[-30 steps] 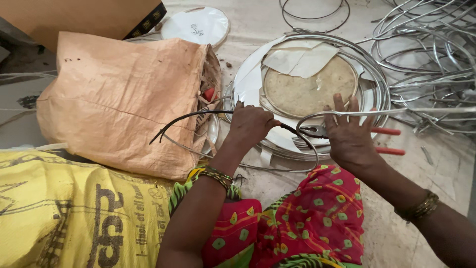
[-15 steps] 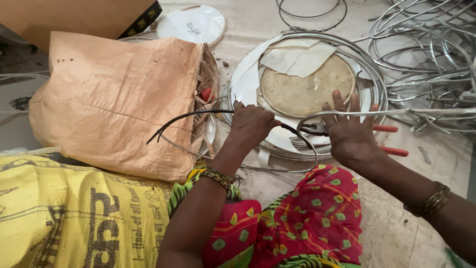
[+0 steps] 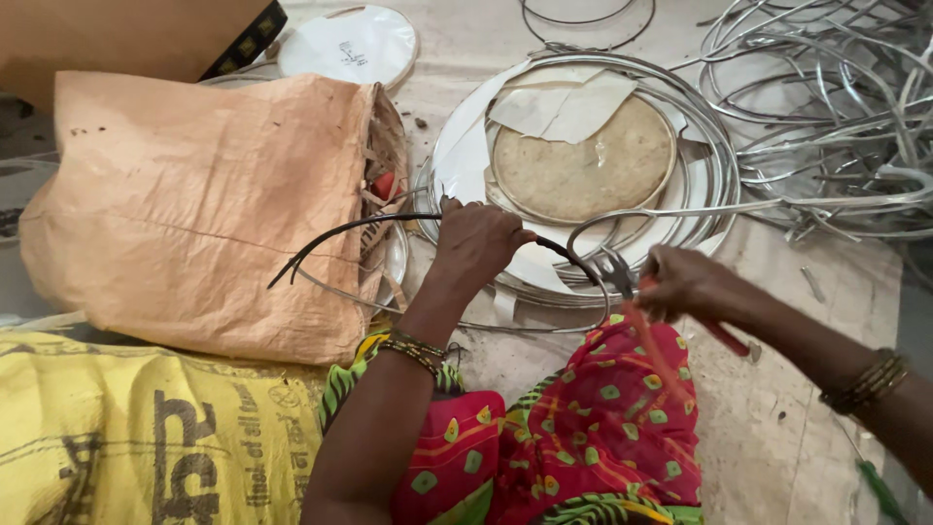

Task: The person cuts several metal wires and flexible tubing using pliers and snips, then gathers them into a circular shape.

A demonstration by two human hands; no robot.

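A yellow woven plastic sack fills the lower left corner, and above it lies a large pale orange woven sack with its open mouth turned toward the middle. To the right of that mouth, on the grey concrete floor, sits a stack of round white discs and thin metal rings, topped by a tan round disc with torn white paper across its upper part. A tangle of bent silver metal wire is heaped at the upper right. The left arm reaches up from the lower middle, wrist bangles showing, and the left hand lies palm down with fingers curled shut over a thin dark curved wire that arcs from the sack's mouth across the near rim of the stack. The right forearm comes in from the right edge, bent at the wrist; the right hand is closed around red-handled metal pliers, whose tip meets a silver wire loop just right of the dark wire
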